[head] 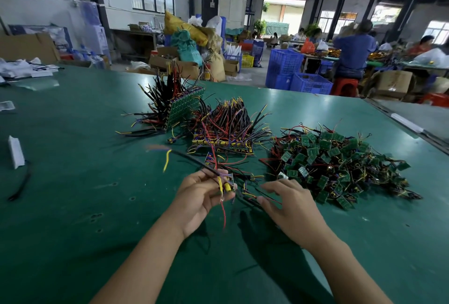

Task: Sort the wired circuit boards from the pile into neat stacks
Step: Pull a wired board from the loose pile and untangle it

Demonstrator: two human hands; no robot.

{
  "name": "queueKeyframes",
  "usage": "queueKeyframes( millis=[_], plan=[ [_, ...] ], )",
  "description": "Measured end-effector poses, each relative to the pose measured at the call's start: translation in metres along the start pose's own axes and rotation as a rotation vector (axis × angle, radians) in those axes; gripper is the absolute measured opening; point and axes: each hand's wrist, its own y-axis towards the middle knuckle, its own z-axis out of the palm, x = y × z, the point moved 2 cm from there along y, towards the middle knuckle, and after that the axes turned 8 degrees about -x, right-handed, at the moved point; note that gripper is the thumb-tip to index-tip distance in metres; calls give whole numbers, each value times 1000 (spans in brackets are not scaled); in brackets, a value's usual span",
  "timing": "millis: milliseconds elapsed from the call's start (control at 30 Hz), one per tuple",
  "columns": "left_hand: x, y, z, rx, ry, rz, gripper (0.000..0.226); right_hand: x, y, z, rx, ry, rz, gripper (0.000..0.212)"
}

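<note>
On tabletop point(85, 170) | two stacks point(223, 143) built, pile point(340, 165) (large) left | your left grip point(201, 196) pinches board point(228, 185), right grip point(289, 204) slack, empty

A green worktable point(73, 157) fills the foreground. On its left part stands a small white block point(15, 151), with a black cable point(20, 184) just beside it. White papers point(24, 69) lie at its far left corner. Beyond its far edge are blue crates point(284, 65), a red stool point(343, 86), cardboard boxes point(393, 83) and a yellow sack point(182, 26). A person in blue point(352, 53) is past its far right corner.
</note>
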Motion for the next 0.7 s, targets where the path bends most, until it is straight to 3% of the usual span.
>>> queueKeyframes(
  millis=[133, 300, 367, 533, 700],
  plan=[
    [8, 2, 3, -110, -57, -19, 18, 15, -3, 0, -119, 223, 7, 31],
    [23, 0, 15, -167, -62, -37, 19, 25, -7, 21, 28, 206, -8, 57],
    [30, -2, 18, -201, 19, -48, 11, 25, -8, 23, 8, 288, 15, 59],
    [42, -5, 22, -233, 134, -38, 12, 27, -8, 21, -142, 516, 118, 34],
    [47, -5, 20, -199, 297, 72, 7, 24, -9, 25, -142, 563, 135, 18]
  ],
)
